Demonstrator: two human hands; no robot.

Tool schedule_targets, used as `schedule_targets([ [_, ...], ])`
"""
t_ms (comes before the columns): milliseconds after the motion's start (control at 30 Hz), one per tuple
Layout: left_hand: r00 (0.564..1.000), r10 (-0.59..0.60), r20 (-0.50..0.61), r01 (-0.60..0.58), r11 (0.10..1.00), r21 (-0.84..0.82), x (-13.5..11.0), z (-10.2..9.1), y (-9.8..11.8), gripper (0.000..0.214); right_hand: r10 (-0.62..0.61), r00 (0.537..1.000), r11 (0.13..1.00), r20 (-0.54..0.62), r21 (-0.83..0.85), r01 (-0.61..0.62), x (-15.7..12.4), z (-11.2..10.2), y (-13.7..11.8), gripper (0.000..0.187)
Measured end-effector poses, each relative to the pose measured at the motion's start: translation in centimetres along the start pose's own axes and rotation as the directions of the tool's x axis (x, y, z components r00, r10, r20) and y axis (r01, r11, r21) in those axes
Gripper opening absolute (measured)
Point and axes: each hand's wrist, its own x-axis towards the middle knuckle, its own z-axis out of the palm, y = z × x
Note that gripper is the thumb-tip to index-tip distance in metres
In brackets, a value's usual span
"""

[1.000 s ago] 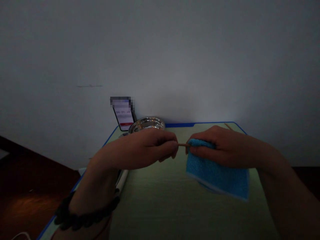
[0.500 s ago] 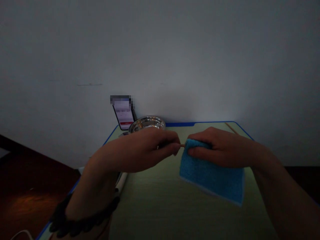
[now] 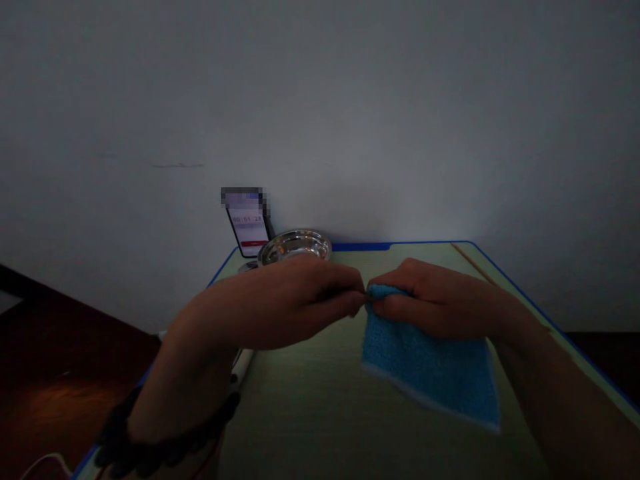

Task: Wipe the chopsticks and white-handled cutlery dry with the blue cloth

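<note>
Facing a pale wall [image 3: 350, 120] over a green tabletop [image 3: 310, 413] with a blue edge, the head view, the only one here, shows both hands meeting above the middle of the table, nearly touching. The left hand [image 3: 295, 303] has its fingers closed on a thin stick [image 3: 369, 297], of which just a short dark bit shows between the two hands; the left grip probably serves to keep it steady. The right hand [image 3: 435, 300] pinches a blue cloth [image 3: 430, 380] between thumb and fingers, its upper edge folded about the stick, which presumably lets the fabric press on the wood from more than one side (how much of the stick lies inside the fold is hidden). The rest of the cloth hangs below the right palm, likely because only its top edge is needed in the pinch. Behind the left hand, a shiny metal bowl [image 3: 325, 250] sits at the far edge, perhaps put there to leave room for the hands; its contents cannot be told. Beside it a phone [image 3: 250, 230] leans back against the wall, seemingly so that its timer digits face the person. Another stick [image 3: 470, 261] lies slantwise near the far right corner, partly behind the right wrist.
</note>
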Motion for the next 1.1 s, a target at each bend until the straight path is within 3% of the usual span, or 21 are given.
schedule_targets([
  [267, 1.0, 0.009, -0.017, -0.009, 1.0, -0.004, 0.08, 0.08, -0.04, 0.026, 0.046, 0.999, 0.997, 0.005, 0.054, -0.046, -0.07, 0.02, 0.44, 0.031],
  [1100, 1.0, 0.024, -0.005, -0.024, 0.999, 0.033, 0.08, 0.0, 0.01, 0.026, -0.018, 0.999, 0.997, -0.031, 0.07, 0.021, 0.08, 0.32, 0.95, 0.029],
])
